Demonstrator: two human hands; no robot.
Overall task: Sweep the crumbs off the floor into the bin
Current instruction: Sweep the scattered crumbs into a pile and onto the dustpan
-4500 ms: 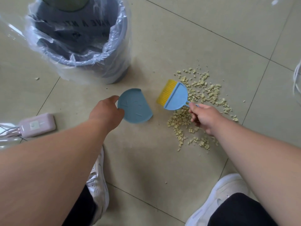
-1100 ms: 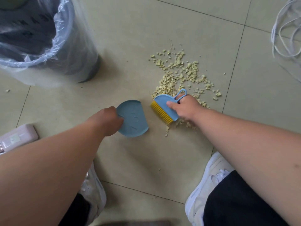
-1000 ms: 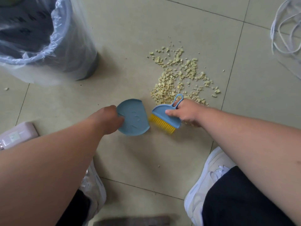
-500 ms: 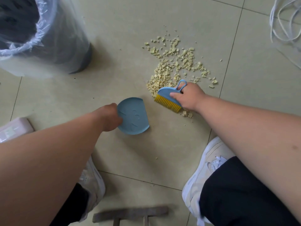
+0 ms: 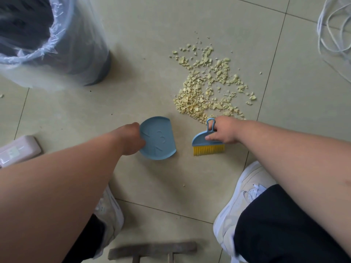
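Pale yellow crumbs (image 5: 207,88) lie in a heap on the tiled floor. My right hand (image 5: 224,130) grips a small blue brush (image 5: 206,141) with yellow bristles, just below the heap, bristles pointing toward me. My left hand (image 5: 131,138) holds the left edge of a blue dustpan (image 5: 158,138), which lies on the floor to the left of the brush with nothing on it. The dark bin (image 5: 57,40), lined with a clear plastic bag, stands at the upper left.
A pink power strip (image 5: 18,149) lies at the left edge. White cables (image 5: 336,31) coil at the upper right. My two white shoes (image 5: 241,194) stand near the bottom, and a wooden piece (image 5: 152,250) lies between them. A stray crumb (image 5: 183,185) lies near my right shoe.
My right hand has swept the brush down and toward me, off the near edge of the heap, turning the bristles toward me. The dustpan has stayed where it was.
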